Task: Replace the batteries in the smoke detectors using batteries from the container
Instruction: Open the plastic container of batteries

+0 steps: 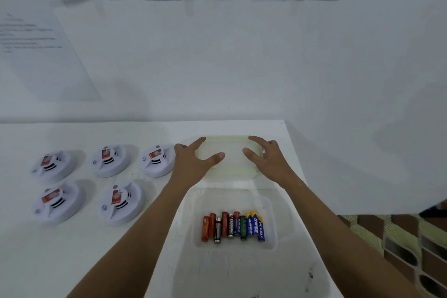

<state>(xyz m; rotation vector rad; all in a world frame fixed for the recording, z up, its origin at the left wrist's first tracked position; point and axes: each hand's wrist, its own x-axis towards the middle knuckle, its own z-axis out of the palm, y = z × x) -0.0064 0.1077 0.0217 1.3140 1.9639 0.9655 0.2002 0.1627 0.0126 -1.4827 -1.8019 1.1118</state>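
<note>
Smoke detectors: five; batteries: ten, in container.

White detectors, red, blue, seemingly green batteries

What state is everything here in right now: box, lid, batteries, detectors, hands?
container: open, lid off
lid: flat on table behind container
batteries: lying in a row inside container
smoke detectors: five, on table, closed
left hand: fingers spread over lid
right hand: fingers spread over lid
</note>
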